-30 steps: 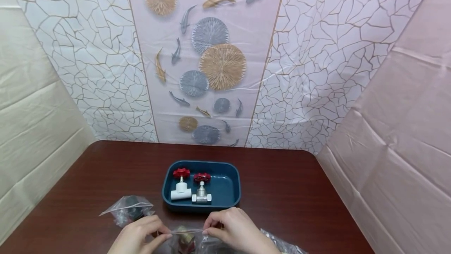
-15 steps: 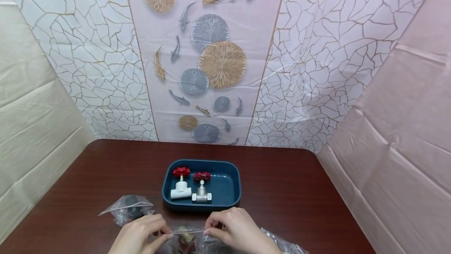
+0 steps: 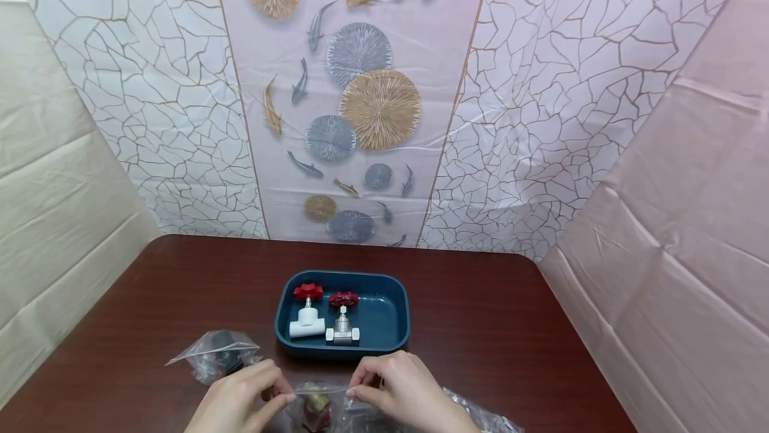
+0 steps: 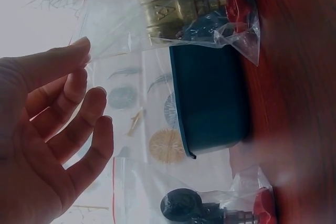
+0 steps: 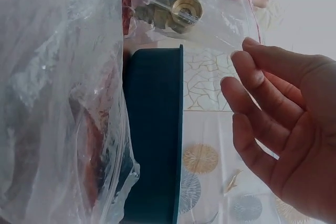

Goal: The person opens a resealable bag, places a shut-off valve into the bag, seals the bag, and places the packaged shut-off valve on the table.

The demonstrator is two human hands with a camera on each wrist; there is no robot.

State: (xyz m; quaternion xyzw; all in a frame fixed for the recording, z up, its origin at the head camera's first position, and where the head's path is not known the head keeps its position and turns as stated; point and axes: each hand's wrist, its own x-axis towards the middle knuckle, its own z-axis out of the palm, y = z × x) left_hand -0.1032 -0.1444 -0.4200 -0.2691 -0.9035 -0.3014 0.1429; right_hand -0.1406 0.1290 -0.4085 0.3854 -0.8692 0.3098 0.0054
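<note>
A clear zip bag (image 4: 113,17) with a brass valve (image 4: 173,10) inside stands between my hands, in front of the tray. The valve has a red handwheel (image 4: 237,1) at its lower end. My left hand (image 3: 243,398) pinches one top corner of the bag between thumb and forefinger. At the opposite corner my right hand (image 3: 404,389) pinches the same edge, its other fingers loosely bent. The bag's mouth is stretched straight between both hands. In the head view the lower part of the bag runs out of the frame.
Behind the hands a blue tray (image 3: 390,343) holds a white valve (image 3: 308,323) and a silver valve (image 3: 343,329), both with red handwheels. Another clear bag (image 3: 207,353) with a black-bodied valve (image 4: 181,204) is at left. More clear plastic (image 5: 58,103) lies at right.
Both hands keep their pinch on the bag's top edge and barely move. The head view tilts slightly; the tray and its valves stay put.
</note>
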